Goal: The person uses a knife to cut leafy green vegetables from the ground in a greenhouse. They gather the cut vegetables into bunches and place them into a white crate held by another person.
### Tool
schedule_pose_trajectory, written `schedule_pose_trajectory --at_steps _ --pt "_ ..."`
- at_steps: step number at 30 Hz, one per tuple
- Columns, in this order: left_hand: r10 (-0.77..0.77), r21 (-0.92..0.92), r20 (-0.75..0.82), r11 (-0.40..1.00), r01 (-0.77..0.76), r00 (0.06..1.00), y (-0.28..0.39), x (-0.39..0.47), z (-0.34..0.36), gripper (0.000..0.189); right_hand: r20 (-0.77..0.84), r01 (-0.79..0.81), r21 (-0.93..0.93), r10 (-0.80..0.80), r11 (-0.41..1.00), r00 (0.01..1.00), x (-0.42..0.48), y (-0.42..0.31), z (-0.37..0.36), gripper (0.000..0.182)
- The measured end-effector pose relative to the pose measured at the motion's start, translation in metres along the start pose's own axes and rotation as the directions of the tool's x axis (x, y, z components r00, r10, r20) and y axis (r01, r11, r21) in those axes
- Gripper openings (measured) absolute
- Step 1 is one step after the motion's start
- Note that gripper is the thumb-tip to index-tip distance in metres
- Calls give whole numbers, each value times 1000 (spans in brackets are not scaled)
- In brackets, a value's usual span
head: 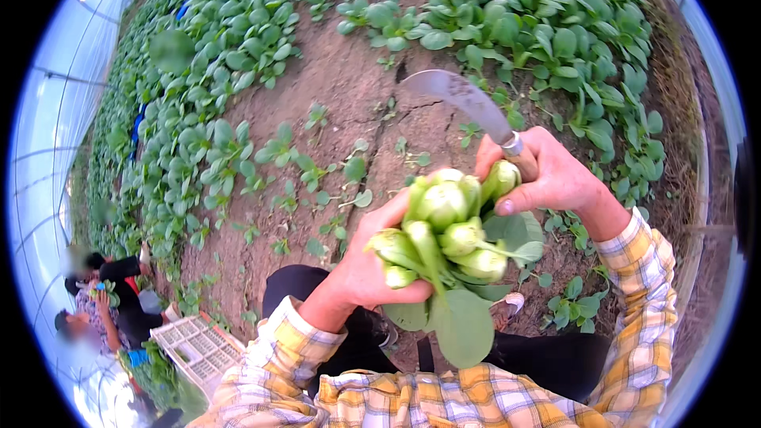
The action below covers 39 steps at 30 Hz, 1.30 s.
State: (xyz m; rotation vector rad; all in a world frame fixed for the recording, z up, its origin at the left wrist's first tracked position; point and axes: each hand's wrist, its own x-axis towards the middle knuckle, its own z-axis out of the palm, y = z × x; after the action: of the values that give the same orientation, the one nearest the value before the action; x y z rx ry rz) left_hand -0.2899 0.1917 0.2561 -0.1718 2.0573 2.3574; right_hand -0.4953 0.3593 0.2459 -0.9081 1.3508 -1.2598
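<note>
My left hand (380,261) is wrapped around a bunch of leafy greens (443,205), which look like bok choy. Their pale cut stem bases face up, and the round leaves hang below. In my right hand (547,178) is a sickle (464,98) with a short wooden handle. Its curved metal blade, marked with soil, points up and to the left over the bare ground. The thumb and fingers of the same hand also pinch a single green stalk (501,180) at the right edge of the bunch.
Dense rows of leafy greens (541,18) grow ahead and to the left (196,95). Cracked soil (333,65) with small plants lies between. A white plastic crate (199,348) stands at the lower left, near people (101,309) holding greens. Greenhouse film (59,113) curves along the left.
</note>
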Motion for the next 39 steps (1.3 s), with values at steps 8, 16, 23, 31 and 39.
schedule_pose_trajectory --at_steps 8,16,23,31,39 --pt "125 75 -121 990 -116 985 15 -12 -5 120 -261 -99 322 188 942 947 48 -29 50 64" --pt "-41 -299 -384 951 -81 923 29 -47 -3 115 -217 -391 170 422 904 880 56 -35 85 28" --pt "-458 -785 -272 614 80 846 64 -149 25 87 -197 -654 479 797 586 571 15 -54 181 33" --pt "-525 -878 -459 393 -275 717 217 -314 20 66 -61 -703 277 742 655 667 26 -185 304 34" --pt "-522 -689 -717 430 -583 462 341 -419 38 50 10 -693 -80 695 717 719 31 -279 302 23"
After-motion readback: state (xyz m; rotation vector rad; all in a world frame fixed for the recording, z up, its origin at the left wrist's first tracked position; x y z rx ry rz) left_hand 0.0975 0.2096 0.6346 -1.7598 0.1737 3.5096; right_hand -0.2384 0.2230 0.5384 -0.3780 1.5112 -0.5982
